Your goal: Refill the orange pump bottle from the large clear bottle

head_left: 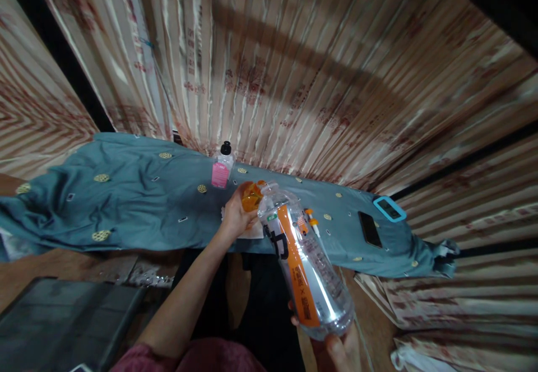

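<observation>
Bottle (303,271) in right grip (342,352) slants toward amber container (251,195) in left grip (236,214).

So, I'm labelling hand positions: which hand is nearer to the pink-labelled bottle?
Left. The left hand is just below and right of the pink-labelled bottle in view; the right hand is much farther, at the big clear bottle's base.

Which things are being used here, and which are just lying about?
In use:
amber container, in left hand
orange-labelled clear bottle, in right hand

Seemingly lying about:
pink-labelled bottle
black smartphone
blue-framed device
orange-and-white item
</observation>
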{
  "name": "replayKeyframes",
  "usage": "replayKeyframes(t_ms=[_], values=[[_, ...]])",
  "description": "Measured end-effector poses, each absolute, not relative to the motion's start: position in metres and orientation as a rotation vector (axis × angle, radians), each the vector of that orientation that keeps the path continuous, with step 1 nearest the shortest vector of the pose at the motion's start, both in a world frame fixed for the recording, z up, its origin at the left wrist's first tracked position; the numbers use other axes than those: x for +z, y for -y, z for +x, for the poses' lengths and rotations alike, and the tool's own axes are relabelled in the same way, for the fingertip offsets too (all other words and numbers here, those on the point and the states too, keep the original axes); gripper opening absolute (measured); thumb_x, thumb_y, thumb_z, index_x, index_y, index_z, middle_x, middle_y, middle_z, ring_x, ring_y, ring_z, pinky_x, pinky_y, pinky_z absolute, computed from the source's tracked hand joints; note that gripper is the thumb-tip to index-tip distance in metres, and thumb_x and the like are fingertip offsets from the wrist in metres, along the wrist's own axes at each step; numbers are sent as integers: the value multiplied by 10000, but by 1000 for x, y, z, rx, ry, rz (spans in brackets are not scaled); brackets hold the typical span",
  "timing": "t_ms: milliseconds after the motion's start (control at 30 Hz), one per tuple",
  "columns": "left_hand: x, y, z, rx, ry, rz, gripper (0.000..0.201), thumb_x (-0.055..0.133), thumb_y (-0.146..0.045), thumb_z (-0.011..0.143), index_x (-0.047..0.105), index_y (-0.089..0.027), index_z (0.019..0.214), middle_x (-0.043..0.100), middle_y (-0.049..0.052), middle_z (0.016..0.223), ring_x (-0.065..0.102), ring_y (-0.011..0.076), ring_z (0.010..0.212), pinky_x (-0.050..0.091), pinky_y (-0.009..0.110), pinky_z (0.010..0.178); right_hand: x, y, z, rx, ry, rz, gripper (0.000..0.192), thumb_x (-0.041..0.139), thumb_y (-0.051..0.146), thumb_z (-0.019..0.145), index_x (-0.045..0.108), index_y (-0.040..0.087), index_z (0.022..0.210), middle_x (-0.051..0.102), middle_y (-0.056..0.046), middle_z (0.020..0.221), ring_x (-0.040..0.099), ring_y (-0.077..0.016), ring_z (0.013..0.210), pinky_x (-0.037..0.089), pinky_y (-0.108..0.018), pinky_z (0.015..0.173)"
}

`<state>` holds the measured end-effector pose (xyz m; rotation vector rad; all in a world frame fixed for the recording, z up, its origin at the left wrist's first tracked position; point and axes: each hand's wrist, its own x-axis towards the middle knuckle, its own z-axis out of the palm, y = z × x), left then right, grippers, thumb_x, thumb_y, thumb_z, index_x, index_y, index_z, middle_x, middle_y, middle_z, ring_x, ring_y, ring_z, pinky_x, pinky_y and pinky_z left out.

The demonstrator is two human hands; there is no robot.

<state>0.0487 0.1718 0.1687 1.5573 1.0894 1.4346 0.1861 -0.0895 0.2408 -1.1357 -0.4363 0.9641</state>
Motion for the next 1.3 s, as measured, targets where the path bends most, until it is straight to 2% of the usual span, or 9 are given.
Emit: replayKeyframes(t_ms=[167,367,567,733,833,967,1167,1300], values=[[169,-172,50,1423,-1096,1548,660,841,-287,683,609,-184,1292,746,149,1303,725,332,1231,573,482,1089,236,90,187,960,424,-1162,615,991,534,603,758,280,1113,861,-66,952,841,-281,840,682,-311,737],[171,-171,50,1427,-1058,1509,688,864,-292,654,618,-189,1289,743,156,1317,721,341,1241,553,500,1123,240,91,184,950,400,-1147,645,1001,492,605,736,241,1137,857,-105,992,840,-298,866,678,-304,742],[171,-171,50,1445,-1053,1509,674,850,-274,666,617,-211,1295,752,129,1301,725,324,1232,556,499,1119,246,90,185,985,455,-1136,547,977,479,668,768,275,1131,859,-76,1024,840,-270,883,671,-295,769],[169,-172,50,1419,-1089,1520,698,844,-247,654,600,-192,1306,745,146,1297,730,330,1214,562,492,1108,242,91,186,963,410,-1170,645,996,506,615,741,239,1143,858,-101,963,841,-275,864,674,-301,764],[168,-172,50,1423,-1095,1533,705,846,-238,648,595,-198,1306,745,136,1302,730,323,1213,568,477,1099,238,92,188,947,398,-1169,696,996,504,613,704,229,1182,856,-112,960,840,-288,833,677,-313,707],[168,-172,50,1431,-1086,1533,715,849,-243,650,591,-188,1314,748,143,1304,734,322,1210,569,476,1096,236,93,190,957,435,-1163,596,980,486,652,724,218,1119,851,-107,893,838,-313,855,676,-336,695],[169,-170,50,1424,-1071,1508,724,876,-308,657,598,-189,1315,743,152,1306,733,337,1213,567,507,1102,243,91,185,936,445,-1179,505,958,516,677,767,228,1045,857,-103,963,837,-261,809,673,-305,718],[170,-170,50,1422,-1081,1513,706,865,-294,666,601,-189,1312,738,153,1314,728,335,1226,561,501,1113,248,91,186,975,504,-1165,466,952,495,703,782,266,1071,860,-75,959,839,-267,864,673,-304,736]])
